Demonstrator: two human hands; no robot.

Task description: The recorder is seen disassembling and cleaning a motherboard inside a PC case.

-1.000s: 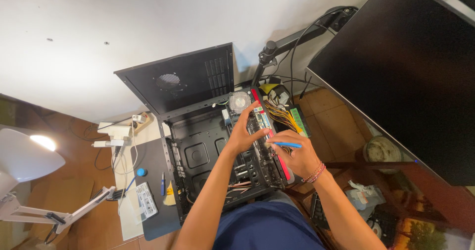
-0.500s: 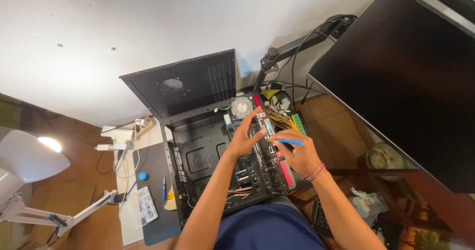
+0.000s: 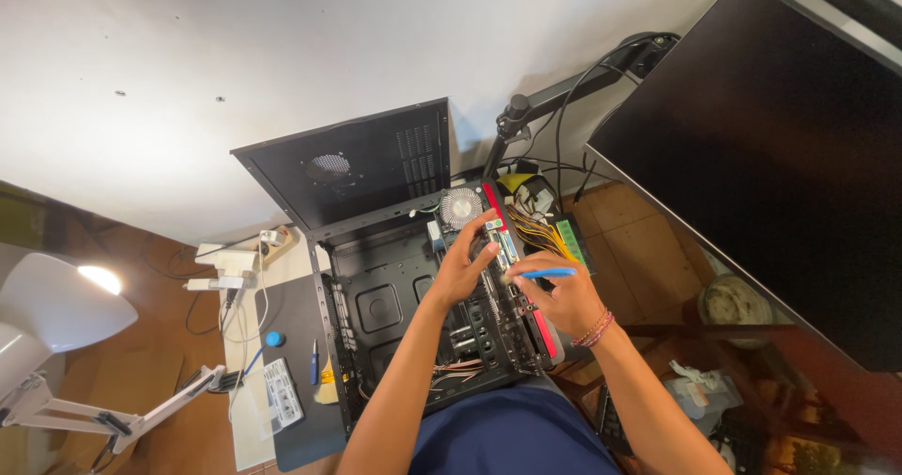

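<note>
My left hand [image 3: 462, 266] lies flat and spread on the motherboard [image 3: 489, 320] in the middle of the frame, fingers stretched toward the round cooler fan [image 3: 460, 206] just above them; it grips nothing, only presses down. A second ago it lay in much the same place, so it has hardly shifted. My right hand [image 3: 562, 298] sits just to the right of it, curled shut around a slim blue tool [image 3: 547, 273] whose tip points left toward my left fingertips. That tool stays level, as it was before.

What has changed is mostly my view: my head has tipped, so the open black computer case [image 3: 381, 311] and its raised side panel [image 3: 352, 167] now sit a little further right and lower in the frame, and the dark monitor [image 3: 752, 155] fills more of the upper right. The white desk lamp [image 3: 56, 311] has slid down the left edge. A bundle of yellow cables [image 3: 537, 233] lies right of the fan. A small blue round object [image 3: 273, 339] rests on the grey mat [image 3: 296, 419] at lower left.
</note>
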